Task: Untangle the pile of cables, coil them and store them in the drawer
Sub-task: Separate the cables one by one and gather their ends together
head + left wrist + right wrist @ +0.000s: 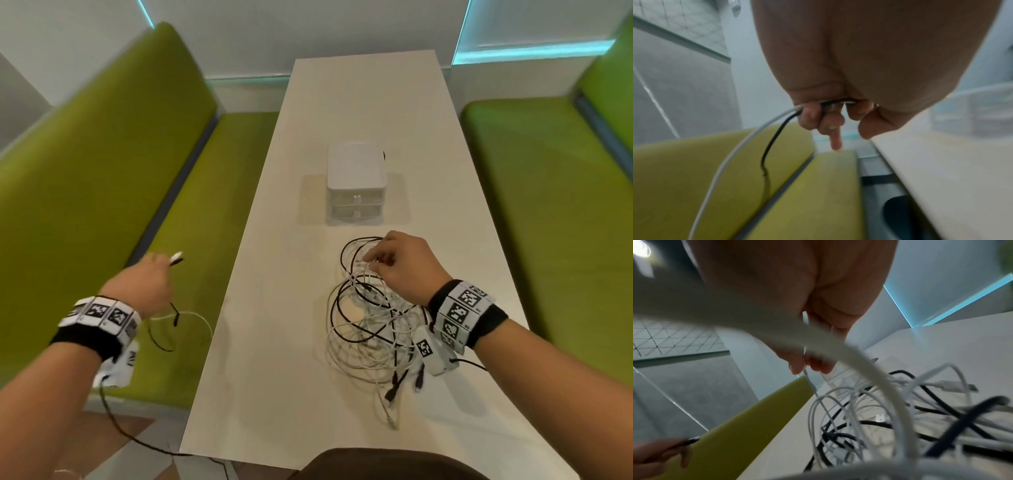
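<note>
Left hand: your left hand point(144, 284) is hanging out past the table's left edge, over the green bench seat point(205, 212), with its fingers curled round a white cable point(748, 142) and a black cable point(774, 138); both are trailing down from the fist in loose loops.
Cable ends: two plug tips, one white and one dark point(176, 257), are sticking out beyond your left fingers.
Right hand: your right hand point(400, 267) is hovering over the far part of the cable pile point(373, 325), thumb and fingertips point(797, 366) pinching one thin white strand point(809, 382) that is running down into the tangle.
Pile: the black and white cables are lying knotted together on the white table point(274, 394), directly beneath your right hand and wrist, with loose plugs trailing back toward you.
Drawer unit: the small white drawer unit point(356, 185) is standing on the table just beyond your right hand, both drawers pushed in.
Gap between hands: your hands are well apart, the left off the table, the right above it.
</note>
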Demonstrator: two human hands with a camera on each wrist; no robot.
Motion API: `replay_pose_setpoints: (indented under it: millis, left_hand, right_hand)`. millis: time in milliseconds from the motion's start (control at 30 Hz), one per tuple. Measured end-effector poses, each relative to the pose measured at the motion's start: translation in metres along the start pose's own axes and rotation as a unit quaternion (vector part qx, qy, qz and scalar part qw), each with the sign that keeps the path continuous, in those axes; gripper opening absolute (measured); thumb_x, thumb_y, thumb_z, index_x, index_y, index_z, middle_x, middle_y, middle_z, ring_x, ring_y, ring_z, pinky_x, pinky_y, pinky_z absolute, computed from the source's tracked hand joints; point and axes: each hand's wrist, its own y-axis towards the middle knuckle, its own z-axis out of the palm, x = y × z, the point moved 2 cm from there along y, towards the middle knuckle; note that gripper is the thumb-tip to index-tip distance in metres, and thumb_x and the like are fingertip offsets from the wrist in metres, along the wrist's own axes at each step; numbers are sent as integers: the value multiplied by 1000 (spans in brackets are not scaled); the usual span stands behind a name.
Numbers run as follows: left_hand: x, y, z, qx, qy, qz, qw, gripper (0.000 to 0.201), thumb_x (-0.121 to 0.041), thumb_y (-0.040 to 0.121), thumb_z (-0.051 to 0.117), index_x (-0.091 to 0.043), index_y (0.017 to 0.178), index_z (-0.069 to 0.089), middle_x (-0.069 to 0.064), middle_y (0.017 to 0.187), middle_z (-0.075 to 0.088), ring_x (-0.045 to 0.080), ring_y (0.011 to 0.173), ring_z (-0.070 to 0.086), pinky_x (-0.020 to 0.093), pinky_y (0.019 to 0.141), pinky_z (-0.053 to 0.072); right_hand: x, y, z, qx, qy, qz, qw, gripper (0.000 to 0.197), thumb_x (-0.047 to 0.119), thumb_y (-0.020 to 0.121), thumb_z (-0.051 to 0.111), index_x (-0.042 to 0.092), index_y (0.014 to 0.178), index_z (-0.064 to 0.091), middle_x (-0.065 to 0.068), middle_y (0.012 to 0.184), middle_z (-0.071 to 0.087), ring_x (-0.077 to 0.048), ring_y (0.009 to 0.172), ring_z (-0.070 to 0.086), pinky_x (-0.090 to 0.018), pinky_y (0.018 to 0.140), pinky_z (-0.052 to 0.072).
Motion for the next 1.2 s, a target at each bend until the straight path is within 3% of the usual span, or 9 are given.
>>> replay_pose_setpoints:
  millis: [133, 233, 333, 500, 600, 700, 900, 1067, 1200]
  left_hand:
    - [-97, -29, -13, 21, -196, 140, 970, 13, -30, 104, 43, -18, 100, 44, 8, 76, 61, 25, 63, 58, 35, 54, 43]
    - [-160, -46, -16, 4, -324, 249, 913, 22, -32, 107, 38, -14, 106, 50, 12, 91, 66, 30, 81, 61, 45, 75, 49]
    - [-210, -56, -16, -30, -373, 301, 877, 21, -24, 104, 45, -19, 87, 54, -2, 79, 60, 16, 74, 55, 38, 69, 41]
    - [-237, -46, 1, 75, -484, 281, 825, 18, -27, 94, 60, -22, 84, 74, 9, 80, 72, 16, 79, 62, 41, 83, 50]
    - [-240, -50, 2, 134, -573, 267, 763, 22, -22, 92, 62, -13, 105, 78, 10, 100, 78, 27, 104, 71, 43, 102, 49]
    - [-242, -50, 3, 145, -571, 276, 759, 15, -13, 94, 67, -9, 101, 80, 4, 101, 78, 20, 107, 71, 37, 104, 49]
    - [-249, -56, 3, 60, -620, 224, 749, 14, -17, 92, 70, -11, 85, 81, 1, 88, 79, 12, 94, 71, 29, 94, 50]
    - [-245, -55, -3, 48, -728, 199, 654, 18, -6, 99, 57, -3, 92, 74, 13, 76, 70, 25, 75, 69, 41, 86, 59]
    - [-232, -46, -5, 33, -752, 166, 637, 22, -7, 104, 46, -4, 90, 62, 3, 59, 46, 15, 49, 43, 38, 56, 53]
  right_hand:
    - [16, -3, 0, 0, 116, 34, 993, 16, 5, 79, 78, 20, 83, 80, 8, 85, 73, -5, 77, 67, -12, 74, 49]
    - [25, -5, 0, 70, 189, 77, 976, 17, 0, 73, 81, 16, 78, 81, 0, 82, 79, -16, 80, 74, -26, 77, 59]
    - [31, -9, -3, 118, 153, 57, 979, 17, 5, 73, 81, 21, 78, 81, 0, 77, 78, -25, 82, 74, -35, 80, 58]
    - [38, -15, -10, 71, 234, 16, 970, 17, -4, 76, 80, 11, 84, 79, 0, 82, 79, -13, 80, 75, -21, 75, 58]
    - [31, -14, -12, 36, 235, 10, 971, 19, -3, 76, 81, 13, 84, 78, 0, 84, 79, -16, 84, 76, -31, 84, 60]
    - [30, -17, -10, -5, 249, 22, 968, 19, -5, 78, 77, 13, 84, 78, 0, 79, 79, -15, 79, 76, -36, 85, 61]
    - [18, -19, 0, 1, 297, 103, 949, 16, 6, 87, 73, 13, 98, 64, -8, 102, 70, -29, 52, 67, -36, 45, 52]
    - [5, -40, 33, 132, 94, 28, 986, 20, 33, 86, 76, 36, 106, 73, 15, 104, 68, 4, 78, 64, -23, 75, 49]
    - [-9, -37, 28, 87, 39, 3, 995, 12, 34, 87, 77, 34, 99, 78, 12, 101, 58, -5, 95, 59, -26, 92, 44]
